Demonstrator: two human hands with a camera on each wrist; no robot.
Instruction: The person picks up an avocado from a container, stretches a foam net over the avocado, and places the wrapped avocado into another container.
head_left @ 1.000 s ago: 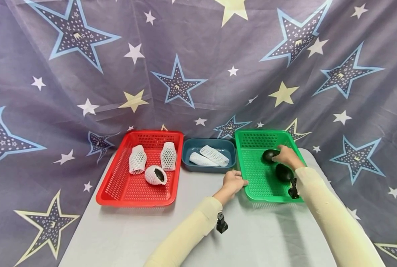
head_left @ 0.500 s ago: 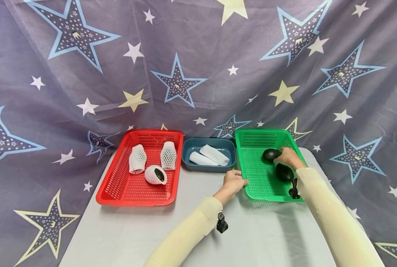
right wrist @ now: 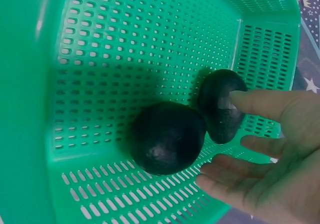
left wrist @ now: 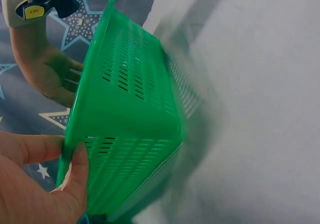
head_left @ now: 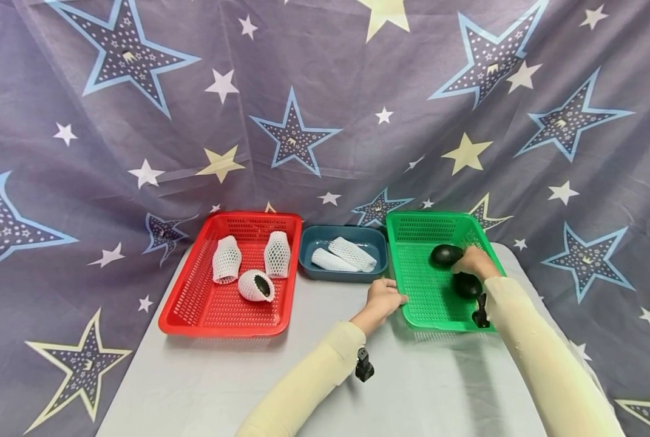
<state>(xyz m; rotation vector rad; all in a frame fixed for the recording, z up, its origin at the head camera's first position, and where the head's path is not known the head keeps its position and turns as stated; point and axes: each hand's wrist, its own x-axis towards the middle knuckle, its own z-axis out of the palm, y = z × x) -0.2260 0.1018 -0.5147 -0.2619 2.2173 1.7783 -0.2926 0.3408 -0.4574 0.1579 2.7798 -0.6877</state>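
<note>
My left hand (head_left: 383,298) pinches the near left rim of the green basket (left wrist: 125,99) between thumb and fingers. Inside that basket lie two dark avocados, one farther back (head_left: 446,255) and one closer to me (right wrist: 169,138). Over the right side of the basket, my right hand (head_left: 476,263) has its fingers loosely spread. In the right wrist view its thumb overlaps the farther avocado, while the other fingers lie beside it, not wrapped around it. Both avocados rest on the perforated basket floor.
A red basket (head_left: 223,332) at left holds two white foam net sleeves (head_left: 227,260) standing apart and an avocado in a net (head_left: 256,286). Between the baskets, a blue bin (head_left: 340,277) contains folded foam nets (head_left: 352,254). A starry curtain (head_left: 325,109) hangs behind the table.
My right hand has drawn slightly to the right, and more of the farther avocado shows. My left hand stays at the green basket's rim.
</note>
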